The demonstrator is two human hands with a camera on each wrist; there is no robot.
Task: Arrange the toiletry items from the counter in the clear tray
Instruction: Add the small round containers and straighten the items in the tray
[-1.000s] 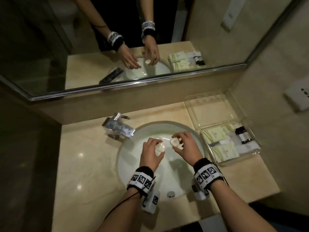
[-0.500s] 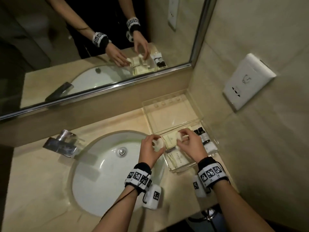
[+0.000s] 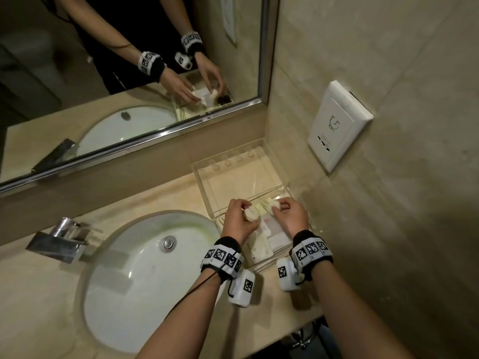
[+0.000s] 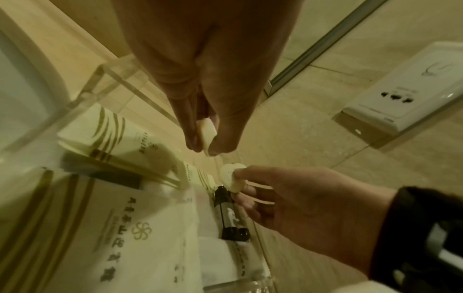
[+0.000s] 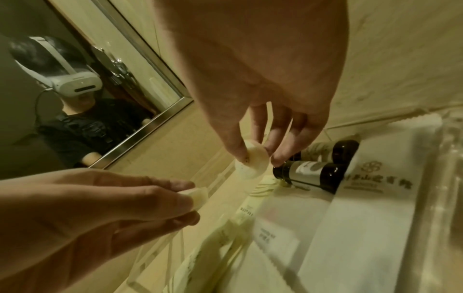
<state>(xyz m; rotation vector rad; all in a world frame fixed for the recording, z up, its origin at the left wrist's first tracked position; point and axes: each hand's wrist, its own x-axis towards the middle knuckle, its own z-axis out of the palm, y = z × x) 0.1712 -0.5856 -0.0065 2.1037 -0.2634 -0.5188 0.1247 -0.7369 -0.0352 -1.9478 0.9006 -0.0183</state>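
Two small round white soaps, one (image 3: 251, 215) at 9 o'clock of the other (image 3: 276, 204), are held above the clear tray (image 3: 261, 263). Tray contents: cream sachets (image 3: 259, 248), two dark bottles (image 5: 309, 175) lying flat.

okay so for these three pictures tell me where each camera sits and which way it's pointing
Head: worn on the head, looking forward and down at the counter, sink and clear tray; both forearms and hands show.
Left wrist: on the left wrist, looking along the left hand into the tray; the right hand enters from the right.
Right wrist: on the right wrist, looking along the right hand toward the mirror; the left hand enters from the left.
Shared: both wrist views show each hand pinching a small white round piece over dark bottles.
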